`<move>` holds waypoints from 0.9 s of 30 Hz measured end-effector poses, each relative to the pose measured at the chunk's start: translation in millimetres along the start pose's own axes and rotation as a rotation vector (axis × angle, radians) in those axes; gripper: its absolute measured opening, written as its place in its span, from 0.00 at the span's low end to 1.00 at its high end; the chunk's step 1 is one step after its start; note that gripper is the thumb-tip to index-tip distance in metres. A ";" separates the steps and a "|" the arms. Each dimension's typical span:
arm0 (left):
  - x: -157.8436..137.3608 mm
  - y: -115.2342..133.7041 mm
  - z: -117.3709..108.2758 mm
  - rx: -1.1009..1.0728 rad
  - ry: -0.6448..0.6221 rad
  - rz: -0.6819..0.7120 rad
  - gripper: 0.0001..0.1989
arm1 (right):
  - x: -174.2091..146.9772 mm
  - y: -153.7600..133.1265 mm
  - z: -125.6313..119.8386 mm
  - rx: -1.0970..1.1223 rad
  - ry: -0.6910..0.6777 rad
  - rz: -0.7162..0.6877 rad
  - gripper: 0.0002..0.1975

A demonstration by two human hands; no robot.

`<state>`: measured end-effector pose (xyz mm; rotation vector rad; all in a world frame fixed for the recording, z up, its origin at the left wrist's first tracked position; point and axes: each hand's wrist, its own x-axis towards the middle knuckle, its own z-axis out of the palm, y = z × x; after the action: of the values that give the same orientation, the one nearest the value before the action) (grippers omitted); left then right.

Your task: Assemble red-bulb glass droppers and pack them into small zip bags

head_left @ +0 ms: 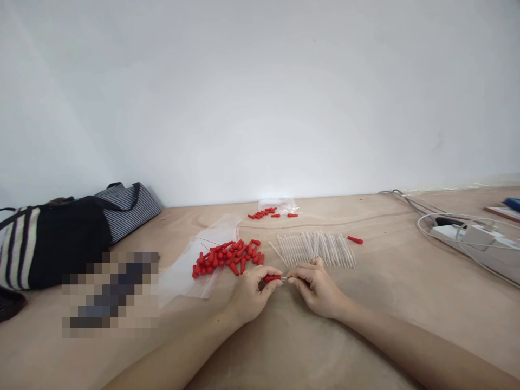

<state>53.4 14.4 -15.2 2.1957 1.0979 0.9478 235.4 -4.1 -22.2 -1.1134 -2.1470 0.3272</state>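
Between finger and thumb, my left hand (pixel 254 292) pinches a red rubber dropper bulb (pixel 271 278). My right hand (pixel 319 287) is closed on a clear glass dropper tube (pixel 284 279), most of it hidden by the fingers. The tube's end meets the bulb's mouth; how far it goes in I cannot tell. Behind my left hand, a pile of red bulbs (pixel 227 254) lies partly on a clear plastic bag (pixel 182 276). A row of clear glass tubes (pixel 317 249) lies side by side just beyond my right hand.
One red bulb (pixel 355 239) lies right of the tubes. Near the wall are more red bulbs (pixel 264 214) and a small plastic bag (pixel 280 204). A dark bag (pixel 69 244) stands left, by a blurred patch. At right are a white power strip (pixel 479 244) and cables (pixel 422 208).
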 end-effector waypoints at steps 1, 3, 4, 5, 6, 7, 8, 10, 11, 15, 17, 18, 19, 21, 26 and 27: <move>0.1 0.7 -0.6 -0.017 0.001 -0.006 0.08 | 0.1 0.5 -0.9 0.008 -0.003 0.004 0.10; 0.1 1.2 -1.5 -0.045 0.000 -0.005 0.07 | -0.1 0.9 -2.4 0.021 -0.012 0.006 0.10; 0.0 0.8 -1.5 -0.050 0.004 -0.003 0.06 | -0.3 0.7 -2.9 0.026 -0.015 0.004 0.10; -0.2 0.0 -1.3 -0.050 0.008 -0.004 0.05 | -0.5 0.3 -3.0 0.030 -0.013 0.002 0.10; -0.5 -1.2 -0.9 -0.047 0.015 -0.008 0.05 | -0.7 -0.3 -2.7 0.035 -0.008 0.000 0.10; -0.8 -2.6 -0.2 -0.046 0.026 -0.012 0.05 | -1.0 -1.0 -2.0 0.038 -0.001 -0.002 0.10; -1.2 -4.1 0.6 -0.048 0.033 -0.015 0.05 | -1.3 -1.7 -1.1 0.041 0.009 -0.005 0.10; -1.9 -6.8 2.1 -0.065 0.028 -0.023 0.06 | -1.6 -2.3 1.1 0.038 0.024 -0.016 0.10; -2.1 -7.7 2.7 -0.075 0.025 -0.026 0.06 | -1.5 -2.2 2.2 0.032 0.028 -0.022 0.10; -1.7 -8.4 3.9 -0.111 0.023 -0.035 0.06 | 0.3 1.3 2.5 0.020 0.024 -0.028 0.11; -0.4 -7.8 3.8 -0.139 0.021 -0.053 0.06 | 1.6 3.3 -0.1 0.029 0.000 -0.032 0.11; 0.4 -7.6 3.5 -0.161 0.018 -0.067 0.06 | 2.1 4.0 -1.9 0.022 -0.014 -0.041 0.11; 1.3 -7.5 3.3 -0.185 0.011 -0.084 0.07 | 2.4 4.5 -3.8 0.001 -0.026 -0.052 0.10; 2.6 -7.7 2.4 -0.232 -0.001 -0.109 0.07 | 2.4 5.3 -7.6 -0.090 -0.038 -0.079 0.09; 3.0 -12.0 -0.2 -0.239 0.081 -0.090 0.20 | 1.3 18.6 -23.1 -0.299 0.066 -0.006 0.09; 2.8 -13.1 -0.7 -0.225 0.095 -0.089 0.22 | 1.0 25.2 -29.0 -0.324 0.126 0.073 0.10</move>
<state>47.8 23.9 -22.8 1.9236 1.0662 1.0898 270.1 9.4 -13.1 -1.3554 -2.0976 -0.0618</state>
